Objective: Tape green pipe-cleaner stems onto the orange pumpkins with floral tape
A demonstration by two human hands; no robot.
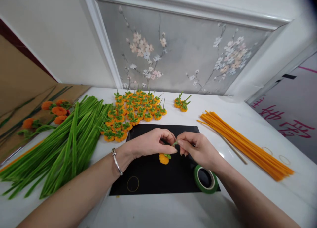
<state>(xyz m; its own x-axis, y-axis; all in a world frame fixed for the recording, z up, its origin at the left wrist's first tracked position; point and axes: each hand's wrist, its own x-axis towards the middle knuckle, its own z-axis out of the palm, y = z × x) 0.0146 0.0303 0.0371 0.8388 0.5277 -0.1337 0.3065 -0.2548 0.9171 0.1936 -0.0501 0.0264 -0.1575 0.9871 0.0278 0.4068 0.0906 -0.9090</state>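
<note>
My left hand (160, 140), with a silver bangle at the wrist, is closed on a small orange pipe-cleaner flower (163, 158) with green leaves. The bloom hangs below the fingers, over a black mat (148, 175). My right hand (194, 147) pinches a thin green stem (175, 143) between thumb and forefinger, close to the left fingertips. Whether tape is wrapped around that stem I cannot tell. Below my right wrist lies a roll of green tape (198, 181), partly on the mat.
Many similar orange flowers (135, 107) stand grouped behind the mat, with several more (182, 104) apart. Green pipe cleaners (71, 145) lie left, beside rust-orange blooms (58, 111). Orange pipe cleaners (247, 145) and a thin stick (234, 149) lie right. A panelled wall (185, 56) borders the table.
</note>
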